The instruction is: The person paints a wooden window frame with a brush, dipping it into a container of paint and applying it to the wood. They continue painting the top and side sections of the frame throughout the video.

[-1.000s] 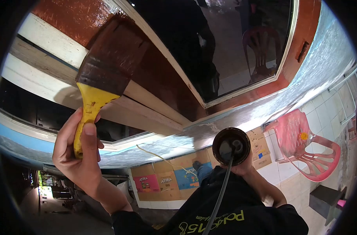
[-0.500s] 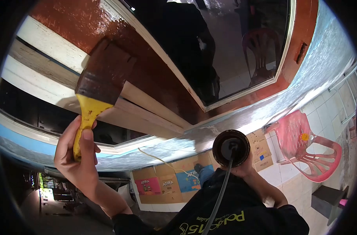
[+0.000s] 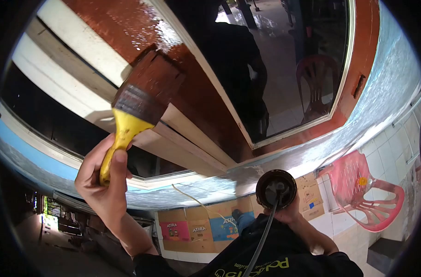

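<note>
My left hand (image 3: 106, 177) is wrapped round the yellow handle of a wide paintbrush (image 3: 133, 127). Its dark, paint-coated bristles lie over the reddish-brown wooden window frame (image 3: 199, 99), beside a pale unpainted strip (image 3: 81, 51). Glossy brown shows on the frame above the bristles. Lower right, my right hand (image 3: 286, 212) holds a round, dark-rimmed paint can (image 3: 261, 189) from beneath and behind, its fingers mostly hidden. Dark liquid shows inside the can. A thin grey cord (image 3: 264, 235) runs from the can's mouth down across my black shirt.
Dark glass panes (image 3: 279, 69) fill the frame and reflect a chair. Below is a blue-grey wall (image 3: 210, 194). Flattened cardboard (image 3: 176, 242) covers part of the tiled floor. A red plastic chair (image 3: 381, 207) stands at the right, with a dark box-like object (image 3: 388, 256) near it.
In the view, the brush and my left hand have shifted right and slightly down. The frame, can and chair have shifted too, as the camera has turned a little.
</note>
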Demonstrator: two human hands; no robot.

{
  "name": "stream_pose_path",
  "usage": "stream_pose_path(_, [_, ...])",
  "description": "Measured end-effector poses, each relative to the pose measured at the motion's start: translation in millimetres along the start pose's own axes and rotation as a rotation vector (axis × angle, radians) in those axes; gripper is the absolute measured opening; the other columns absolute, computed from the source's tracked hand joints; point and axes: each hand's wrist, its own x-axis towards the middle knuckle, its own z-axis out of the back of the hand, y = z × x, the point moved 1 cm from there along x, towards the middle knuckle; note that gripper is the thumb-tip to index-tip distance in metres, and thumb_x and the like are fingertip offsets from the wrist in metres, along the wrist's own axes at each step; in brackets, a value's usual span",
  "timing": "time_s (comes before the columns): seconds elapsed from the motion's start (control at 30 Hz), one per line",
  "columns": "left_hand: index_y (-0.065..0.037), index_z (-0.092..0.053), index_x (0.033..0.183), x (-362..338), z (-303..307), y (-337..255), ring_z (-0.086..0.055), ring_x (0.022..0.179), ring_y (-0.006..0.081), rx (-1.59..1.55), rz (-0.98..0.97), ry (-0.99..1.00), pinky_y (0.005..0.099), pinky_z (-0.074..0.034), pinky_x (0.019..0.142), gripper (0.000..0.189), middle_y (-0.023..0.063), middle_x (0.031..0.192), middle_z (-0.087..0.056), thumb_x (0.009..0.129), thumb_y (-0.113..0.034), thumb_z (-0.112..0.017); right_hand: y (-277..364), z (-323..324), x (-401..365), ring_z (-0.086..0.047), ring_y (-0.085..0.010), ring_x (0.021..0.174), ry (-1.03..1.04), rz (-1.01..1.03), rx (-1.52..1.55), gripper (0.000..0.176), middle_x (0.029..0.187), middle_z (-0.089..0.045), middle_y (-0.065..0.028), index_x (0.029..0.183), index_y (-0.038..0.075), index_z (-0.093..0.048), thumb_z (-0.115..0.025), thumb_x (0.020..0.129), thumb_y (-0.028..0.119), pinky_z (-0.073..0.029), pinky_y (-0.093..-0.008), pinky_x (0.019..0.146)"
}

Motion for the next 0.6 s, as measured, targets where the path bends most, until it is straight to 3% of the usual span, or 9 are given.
stream_pose_path(0.07, [0.003,-0.062,0.109,6,-4,-3,-0.043,0.043,0.0006,-0.024,-0.029,0.005,0.0141,-0.032,0.039,0.026,0.0124,0.087,-0.070,0.087,-0.010,-0.064,-1,3,1,-0.044,-0.0390,0.123,-0.003,-0.009,0.003,0.074,0.138,-0.039,-0.0162,0.139,0.014,-0.037,-0.039,0.084,0.063,-0.042,-0.0596,0.092])
stream_pose_path(0.17, [0.003,-0.063,0.107,7,2,-4,-0.057,0.061,0.0030,-0.092,0.080,0.040,0.0140,-0.044,0.049,0.025,0.0125,0.091,-0.069,0.083,-0.001,-0.066,1,3,-2,-0.045,-0.0385,0.121,-0.013,-0.005,-0.007,0.075,0.137,-0.040,-0.0159,0.138,0.014,-0.038,-0.040,0.083,0.064,-0.044,-0.0585,0.090])
stream_pose_path(0.33, [0.002,-0.065,0.105,9,7,-7,-0.056,0.060,0.0030,-0.151,0.019,-0.001,0.0139,-0.044,0.049,0.024,0.0109,0.091,-0.069,0.082,-0.004,-0.069,4,0,1,-0.047,-0.0380,0.118,0.019,0.000,-0.012,0.077,0.135,-0.043,-0.0156,0.137,0.013,-0.039,-0.042,0.081,0.065,-0.046,-0.0562,0.086])
stream_pose_path(0.43, [0.002,-0.063,0.108,18,-2,-12,-0.048,0.047,0.0020,-0.091,-0.036,-0.012,0.0146,-0.039,0.042,0.026,0.0102,0.082,-0.069,0.085,-0.011,-0.067,3,2,1,-0.048,-0.0376,0.116,0.004,-0.010,-0.027,0.078,0.134,-0.044,-0.0157,0.136,0.013,-0.040,-0.043,0.079,0.067,-0.046,-0.0549,0.086])
stream_pose_path(0.6, [0.001,-0.065,0.106,18,0,-13,-0.050,0.050,0.0023,-0.090,-0.031,-0.024,0.0149,-0.040,0.043,0.025,0.0091,0.082,-0.068,0.084,-0.011,-0.068,5,3,1,-0.050,-0.0359,0.114,-0.054,-0.021,-0.023,0.079,0.132,-0.046,-0.0148,0.134,0.013,-0.043,-0.045,0.077,0.068,-0.046,-0.0540,0.086])
